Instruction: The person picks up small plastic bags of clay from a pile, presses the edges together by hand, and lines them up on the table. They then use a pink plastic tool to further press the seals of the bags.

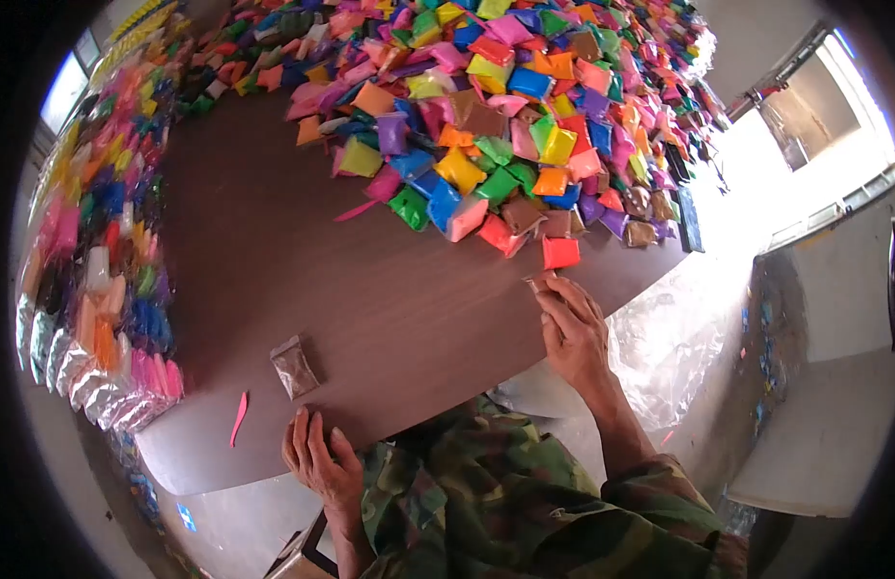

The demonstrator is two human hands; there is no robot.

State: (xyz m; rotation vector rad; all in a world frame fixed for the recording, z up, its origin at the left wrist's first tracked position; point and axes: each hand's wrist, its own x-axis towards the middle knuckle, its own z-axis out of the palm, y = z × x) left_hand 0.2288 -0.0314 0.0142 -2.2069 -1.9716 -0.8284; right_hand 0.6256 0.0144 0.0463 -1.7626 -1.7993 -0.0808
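My left hand (322,458) rests at the near table edge with its fingers loosely apart and nothing in them. Just beyond its fingertips lies a brown packet (294,368) in clear wrap. To the left of that is a thin pink strip (239,419), flat on the table. My right hand (575,328) is closed at the fingertips on a small brownish packet (535,283), mostly hidden by the fingers. A red packet (561,253) sits just past those fingers, at the near edge of a large heap of colourful packets (496,121).
The brown table (245,241) has rounded corners. Along its left side runs a long row of clear bags (100,280) filled with coloured packets. A clear plastic sheet (665,338) hangs or lies beyond the right edge. Scraps litter the floor on both sides.
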